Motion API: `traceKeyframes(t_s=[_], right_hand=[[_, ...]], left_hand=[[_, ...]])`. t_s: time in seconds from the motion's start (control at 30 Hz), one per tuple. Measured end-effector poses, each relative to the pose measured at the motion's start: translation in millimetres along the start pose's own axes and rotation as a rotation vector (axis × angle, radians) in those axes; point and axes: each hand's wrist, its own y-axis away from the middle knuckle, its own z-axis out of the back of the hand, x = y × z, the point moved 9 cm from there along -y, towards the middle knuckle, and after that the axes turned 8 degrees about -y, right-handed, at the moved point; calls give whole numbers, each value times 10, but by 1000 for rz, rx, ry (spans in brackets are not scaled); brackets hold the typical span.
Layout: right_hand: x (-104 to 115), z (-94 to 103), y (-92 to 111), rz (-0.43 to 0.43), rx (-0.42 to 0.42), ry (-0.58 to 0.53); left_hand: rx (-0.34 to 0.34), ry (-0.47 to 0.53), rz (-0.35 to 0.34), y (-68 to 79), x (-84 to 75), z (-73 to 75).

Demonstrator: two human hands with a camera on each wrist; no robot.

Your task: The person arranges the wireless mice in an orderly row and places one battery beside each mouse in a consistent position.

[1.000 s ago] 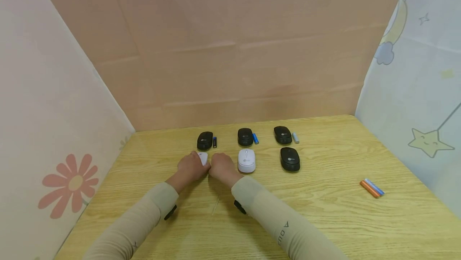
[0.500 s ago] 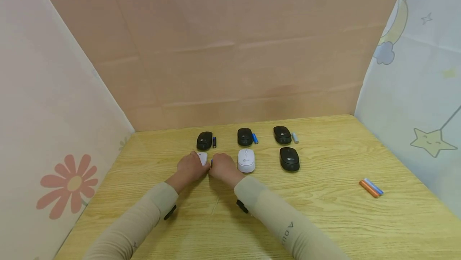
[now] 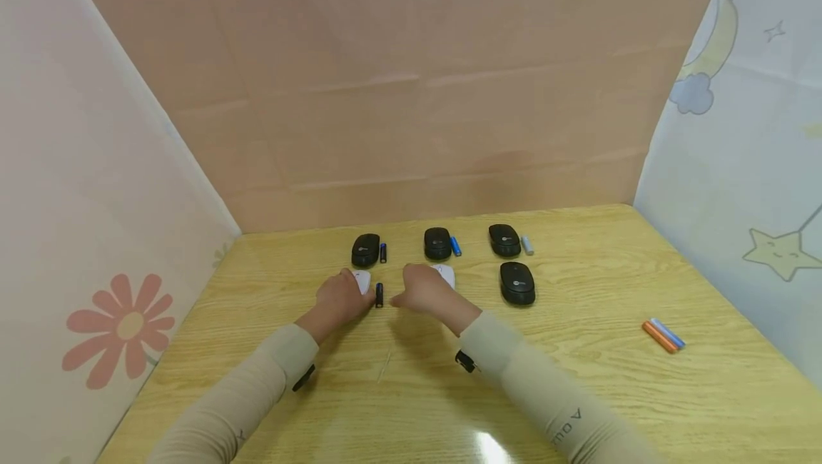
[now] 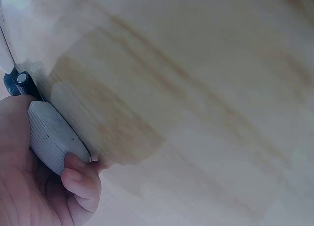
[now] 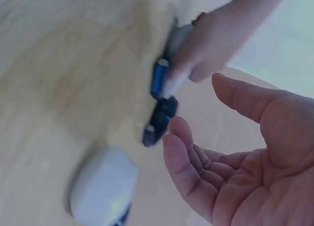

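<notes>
My left hand grips a white computer mouse by its sides on the wooden table. Just right of that mouse lies a dark blue battery, close to the left thumb. My right hand is a little to the right of this battery, thumb and fingers parted and holding nothing, as the right wrist view shows. It partly covers a second white mouse in the head view. In the left wrist view, the battery's metal end shows past the gripped mouse.
Along the back are a black mouse with a dark battery, another with a blue battery, and a third with a pale one. A black mouse sits nearer. Orange and light-blue batteries lie right.
My right hand has let go of the dark blue battery and moved right, leaving it beside the white mouse. The left hand has stayed on its mouse.
</notes>
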Motion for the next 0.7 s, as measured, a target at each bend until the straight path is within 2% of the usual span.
traceKeyframes(t_s=[0.2, 0.33, 0.7], right_hand=[[-68, 243, 195, 7, -32, 43], [-191, 363, 322, 9, -62, 43], [-729, 775, 700, -20, -115, -7]], left_hand=[[-6, -14, 0, 7, -12, 14], [-24, -7, -1, 10, -2, 23], [-20, -3, 5, 40, 27, 14]])
